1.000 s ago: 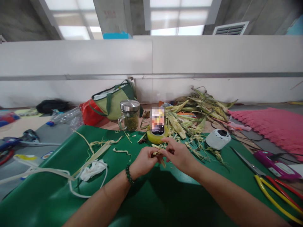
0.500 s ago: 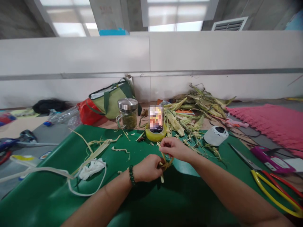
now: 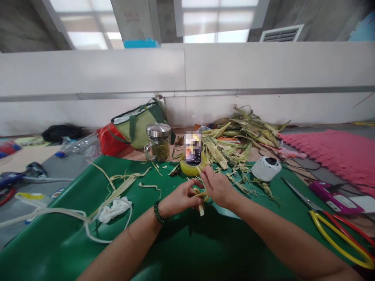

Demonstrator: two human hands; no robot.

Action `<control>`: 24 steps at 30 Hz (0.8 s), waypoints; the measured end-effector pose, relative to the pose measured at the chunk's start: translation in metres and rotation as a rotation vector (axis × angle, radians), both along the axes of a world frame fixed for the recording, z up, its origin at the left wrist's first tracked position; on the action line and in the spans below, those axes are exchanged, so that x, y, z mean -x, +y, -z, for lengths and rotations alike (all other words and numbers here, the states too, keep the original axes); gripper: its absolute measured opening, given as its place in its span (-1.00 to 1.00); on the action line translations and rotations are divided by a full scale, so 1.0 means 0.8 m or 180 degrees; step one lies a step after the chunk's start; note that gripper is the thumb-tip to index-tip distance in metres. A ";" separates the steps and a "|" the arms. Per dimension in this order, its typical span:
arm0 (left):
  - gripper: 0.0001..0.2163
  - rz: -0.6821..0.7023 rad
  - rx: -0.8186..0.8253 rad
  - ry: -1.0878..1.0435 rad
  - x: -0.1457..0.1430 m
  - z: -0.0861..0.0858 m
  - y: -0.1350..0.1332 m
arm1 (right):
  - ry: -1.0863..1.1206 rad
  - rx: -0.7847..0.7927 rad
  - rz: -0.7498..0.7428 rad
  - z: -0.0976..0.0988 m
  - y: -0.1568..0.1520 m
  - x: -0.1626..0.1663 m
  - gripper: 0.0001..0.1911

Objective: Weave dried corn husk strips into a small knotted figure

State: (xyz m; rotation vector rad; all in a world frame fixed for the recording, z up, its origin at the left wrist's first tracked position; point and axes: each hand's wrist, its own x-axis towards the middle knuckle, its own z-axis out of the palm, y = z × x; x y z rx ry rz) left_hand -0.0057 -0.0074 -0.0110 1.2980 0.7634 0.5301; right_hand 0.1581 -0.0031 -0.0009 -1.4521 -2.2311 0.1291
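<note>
Husk strips [image 3: 201, 195]: pale yellow, narrow, folded over, one blunt end hanging | we had them nearer us than the tape roll [image 3: 190, 170] | left hand [image 3: 182, 196], right hand [image 3: 218, 188] both pinched them | reddish marks [image 3: 132, 16] far beyond the roll were too blurred to read
</note>
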 end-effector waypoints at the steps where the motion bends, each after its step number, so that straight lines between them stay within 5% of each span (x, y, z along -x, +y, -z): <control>1: -0.55 0.0027 0.0049 -0.0038 0.002 -0.001 0.000 | 0.0055 0.0005 -0.0035 0.000 0.001 -0.001 -0.80; 18: -0.51 -0.0228 0.0468 -0.0036 0.001 -0.011 -0.002 | 0.0896 -0.0370 -0.0173 0.013 0.004 0.000 -0.76; 24: -0.55 -0.0430 0.0374 -0.0059 0.001 -0.010 0.002 | 0.0847 -0.0241 -0.0822 -0.004 0.002 -0.011 -0.75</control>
